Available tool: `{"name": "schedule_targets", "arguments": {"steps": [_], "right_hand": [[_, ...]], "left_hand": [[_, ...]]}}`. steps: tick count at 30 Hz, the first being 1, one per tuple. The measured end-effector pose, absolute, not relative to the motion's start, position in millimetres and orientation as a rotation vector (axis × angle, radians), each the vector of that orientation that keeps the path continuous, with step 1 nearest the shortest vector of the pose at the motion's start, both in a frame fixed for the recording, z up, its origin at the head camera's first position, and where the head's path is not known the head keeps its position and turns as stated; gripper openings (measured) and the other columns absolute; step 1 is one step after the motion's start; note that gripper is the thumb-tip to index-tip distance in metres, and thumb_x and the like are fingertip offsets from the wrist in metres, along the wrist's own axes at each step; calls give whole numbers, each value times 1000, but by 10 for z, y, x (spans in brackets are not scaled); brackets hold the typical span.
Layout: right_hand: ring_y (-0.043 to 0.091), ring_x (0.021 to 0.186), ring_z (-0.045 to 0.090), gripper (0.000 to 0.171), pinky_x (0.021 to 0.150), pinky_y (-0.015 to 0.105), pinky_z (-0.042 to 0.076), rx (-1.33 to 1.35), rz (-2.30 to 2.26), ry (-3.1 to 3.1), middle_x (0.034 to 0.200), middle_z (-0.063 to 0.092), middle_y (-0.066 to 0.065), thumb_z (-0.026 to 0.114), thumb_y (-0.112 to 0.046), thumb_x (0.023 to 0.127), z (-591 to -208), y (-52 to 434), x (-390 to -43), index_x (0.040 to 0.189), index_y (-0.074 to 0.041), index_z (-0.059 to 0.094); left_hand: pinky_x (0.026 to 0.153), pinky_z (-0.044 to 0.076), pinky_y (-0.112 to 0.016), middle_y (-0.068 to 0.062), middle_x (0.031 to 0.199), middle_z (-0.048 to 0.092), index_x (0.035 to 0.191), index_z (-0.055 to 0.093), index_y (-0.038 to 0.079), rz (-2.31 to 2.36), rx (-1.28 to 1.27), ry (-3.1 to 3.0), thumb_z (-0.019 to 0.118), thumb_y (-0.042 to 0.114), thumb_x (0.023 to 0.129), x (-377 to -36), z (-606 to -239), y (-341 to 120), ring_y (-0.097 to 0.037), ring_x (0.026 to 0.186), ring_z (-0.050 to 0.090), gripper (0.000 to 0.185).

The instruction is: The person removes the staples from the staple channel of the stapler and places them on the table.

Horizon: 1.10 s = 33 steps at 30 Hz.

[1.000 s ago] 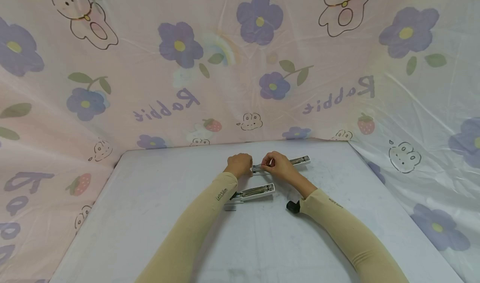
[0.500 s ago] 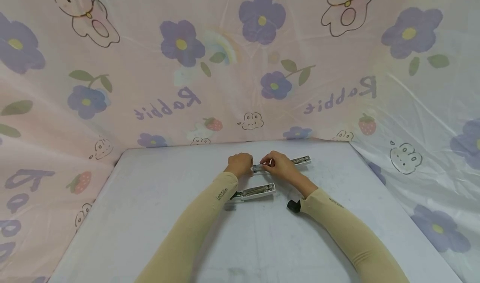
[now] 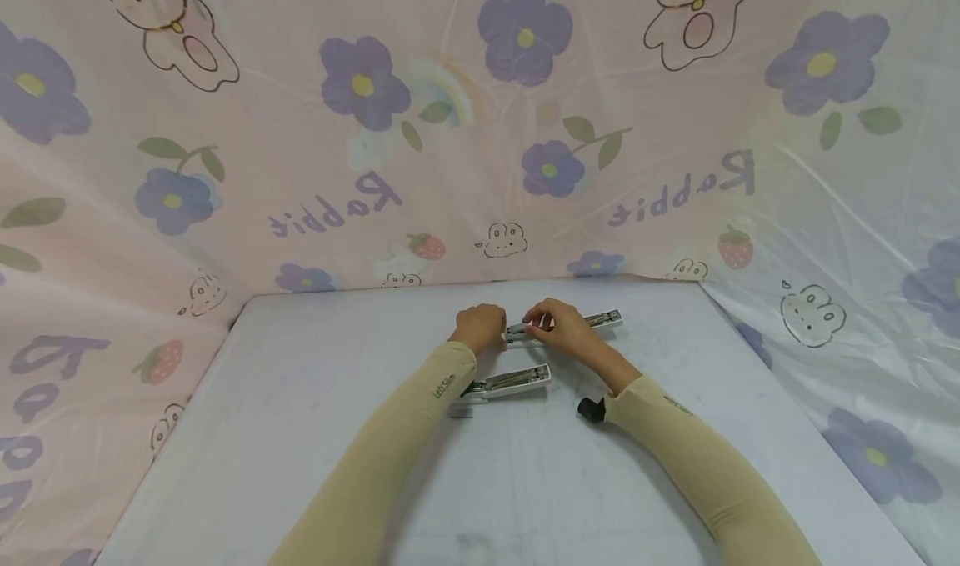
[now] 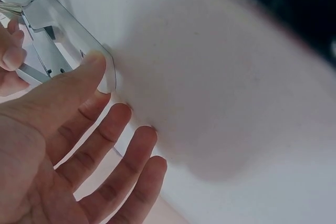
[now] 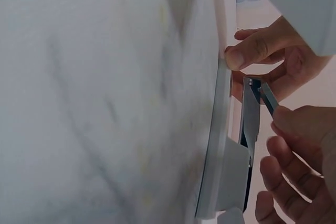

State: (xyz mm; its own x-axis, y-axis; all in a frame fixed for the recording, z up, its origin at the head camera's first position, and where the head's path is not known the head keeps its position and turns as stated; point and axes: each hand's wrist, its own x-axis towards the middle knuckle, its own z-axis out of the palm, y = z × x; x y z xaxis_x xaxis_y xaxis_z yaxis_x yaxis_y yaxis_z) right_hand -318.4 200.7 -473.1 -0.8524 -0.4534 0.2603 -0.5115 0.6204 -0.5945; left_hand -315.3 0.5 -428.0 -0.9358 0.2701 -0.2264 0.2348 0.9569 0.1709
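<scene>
Two white staplers lie on a white table [image 3: 300, 416]. The far stapler [image 3: 604, 319] is folded open, its metal channel facing up. My left hand [image 3: 480, 328] sits at its left end, the thumb [image 4: 79, 74] pressing on the rounded tip of the white base [image 4: 107, 72] while the other fingers stay loose and fairly straight. My right hand [image 3: 561, 329] reaches over the middle of this stapler, and its fingertips [image 5: 286, 119] pinch the metal bar [image 5: 266, 97] above the channel. The near stapler [image 3: 512, 380] lies untouched between my forearms.
A pink cloth [image 3: 360, 174] printed with flowers and rabbits hangs round the back and both sides of the table. A small black device [image 3: 590, 409] sits at my right wrist. Bare tabletop spreads to the left and in front.
My right hand's fingers have crept slightly left along the far stapler. The left hand and the near stapler have stayed in place.
</scene>
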Motion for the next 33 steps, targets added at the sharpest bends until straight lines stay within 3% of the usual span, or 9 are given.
{"name": "schedule_targets", "arguments": {"steps": [14, 33], "right_hand": [[16, 84, 66, 12, 76, 31, 57, 826, 1128, -2707, 95, 70, 5, 79, -5, 97, -4715, 2118, -3057, 108, 0, 76], [12, 84, 65, 13, 77, 29, 57, 839, 1147, -2832, 92, 71, -1, 78, -8, 99, -4811, 2248, -2920, 111, -3, 77]], "left_hand": [[97, 55, -46, -2, 116, 75, 115, 75, 15, 223, 377, 2860, 88, 28, 92, -3174, -4276, -8, -25, 108, 70, 29], [98, 53, -46, -2, 112, 75, 111, 75, 14, 281, 368, 2868, 89, 26, 91, -3117, -4258, -28, -23, 102, 68, 27]]}}
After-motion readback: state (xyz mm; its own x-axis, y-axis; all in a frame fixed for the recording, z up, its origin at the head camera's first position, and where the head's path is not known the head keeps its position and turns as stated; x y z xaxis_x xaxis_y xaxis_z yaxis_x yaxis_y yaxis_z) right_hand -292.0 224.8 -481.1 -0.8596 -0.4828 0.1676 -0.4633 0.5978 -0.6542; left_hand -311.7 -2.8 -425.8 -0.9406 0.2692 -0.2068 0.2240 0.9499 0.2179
